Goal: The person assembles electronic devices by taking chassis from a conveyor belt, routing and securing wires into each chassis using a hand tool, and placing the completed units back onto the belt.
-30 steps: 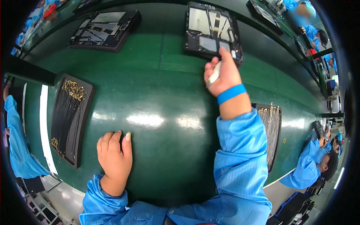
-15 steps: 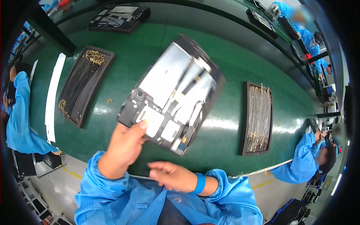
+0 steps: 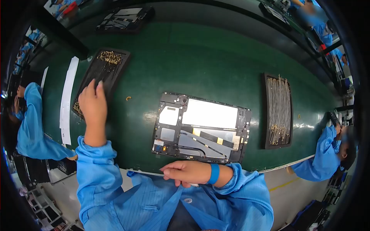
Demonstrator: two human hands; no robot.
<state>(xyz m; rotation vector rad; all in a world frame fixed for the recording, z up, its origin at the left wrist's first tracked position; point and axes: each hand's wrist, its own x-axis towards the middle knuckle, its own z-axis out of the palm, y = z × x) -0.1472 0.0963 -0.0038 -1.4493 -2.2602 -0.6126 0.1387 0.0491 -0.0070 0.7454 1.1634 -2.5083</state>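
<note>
A tablet-like device with its inside exposed (image 3: 210, 114) lies flat on the green bench in front of me. It shows white plates, black cables and yellowish tape. My left hand (image 3: 92, 102) reaches over the dark tray on the left (image 3: 122, 65), its fingers extended and apart. Thin black cables with gold-coloured ends (image 3: 110, 57) lie in that tray, partly covered by the hand. Close to my body, just below the device, my right hand (image 3: 185, 171) has its fingers curled in. A small pale bit shows under its palm, too hidden to name.
Another dark tray (image 3: 265, 115) holds grey cables (image 3: 278, 104) at the right. White strips (image 3: 68, 100) lie far left. A small yellow piece (image 3: 128, 98) rests between left tray and device. More opened devices (image 3: 123, 19) sit at the back. Co-workers' blue sleeves (image 3: 322, 159) flank the bench.
The device has gone from my left hand's grip, raised and tilted, to lying flat on the bench. My left hand has let go and moved left over the tray; my right hand stayed near my body.
</note>
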